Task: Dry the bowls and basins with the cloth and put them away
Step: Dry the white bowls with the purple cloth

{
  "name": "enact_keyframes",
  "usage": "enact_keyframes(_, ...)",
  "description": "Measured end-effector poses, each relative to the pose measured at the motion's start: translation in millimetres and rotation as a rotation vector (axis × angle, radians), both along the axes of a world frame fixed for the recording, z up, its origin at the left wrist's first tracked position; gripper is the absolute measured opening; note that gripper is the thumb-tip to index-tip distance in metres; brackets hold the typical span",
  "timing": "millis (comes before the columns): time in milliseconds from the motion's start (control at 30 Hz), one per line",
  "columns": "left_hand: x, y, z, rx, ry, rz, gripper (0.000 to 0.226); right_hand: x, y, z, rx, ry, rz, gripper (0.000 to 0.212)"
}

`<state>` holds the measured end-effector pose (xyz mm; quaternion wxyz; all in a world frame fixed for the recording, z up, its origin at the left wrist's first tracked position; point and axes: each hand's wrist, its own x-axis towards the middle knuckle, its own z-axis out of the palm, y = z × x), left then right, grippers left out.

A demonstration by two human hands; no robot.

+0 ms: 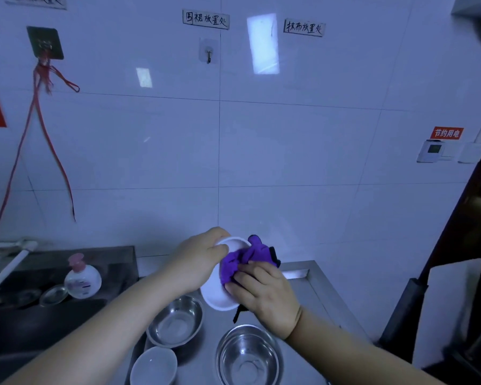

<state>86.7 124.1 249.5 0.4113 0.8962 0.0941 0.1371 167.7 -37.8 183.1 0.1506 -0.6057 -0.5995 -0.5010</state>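
My left hand (199, 259) grips the top rim of a white bowl (215, 290), held tilted on edge above the steel counter. My right hand (264, 295) holds a purple cloth (242, 259) bunched against the bowl's inside. Below the hands two steel basins (175, 320) (247, 357) stand upright on the counter. A second white bowl (154, 366) sits at the counter's front left.
The steel counter (314, 287) ends at a raised rim on the right. At left is a dark sink area with a pink-capped soap bottle (81, 277), a small metal dish (53, 295) and a white tap (9, 268). Tiled wall with hooks behind.
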Motion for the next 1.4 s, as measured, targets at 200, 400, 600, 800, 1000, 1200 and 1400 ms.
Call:
enact_keyframes(200, 7, -10, -17, -0.102, -0.148, 0.124, 0.021, -38, 20, -25, 0.121, 0.326, -0.115, 0.025)
enact_keyframes(400, 7, -8, -20, -0.150, -0.161, 0.080, 0.023, -39, 24, -31, 0.098, 0.343, -0.032, 0.029)
enact_keyframes(600, 2, 4, -6, -0.115, 0.152, -0.140, 0.025, -5, -6, -28, -0.131, -0.057, 0.111, 0.027)
enact_keyframes(800, -2, 9, 13, -0.294, 0.062, -0.160, 0.052, -4, -2, -4, -0.092, -0.028, 0.040, 0.020)
enact_keyframes(1000, -8, -46, -20, -0.514, -0.517, 0.066, 0.040, -22, 28, 14, 0.224, 0.208, -0.099, 0.018)
enact_keyframes(1200, -7, -33, -15, -0.396, -0.535, 0.057, 0.031, -22, 23, 2, 0.191, 0.221, 0.019, 0.029)
enact_keyframes(1400, -13, -18, -9, -0.266, -0.377, -0.085, 0.035, 23, -9, 15, -0.128, -0.135, 0.114, 0.024)
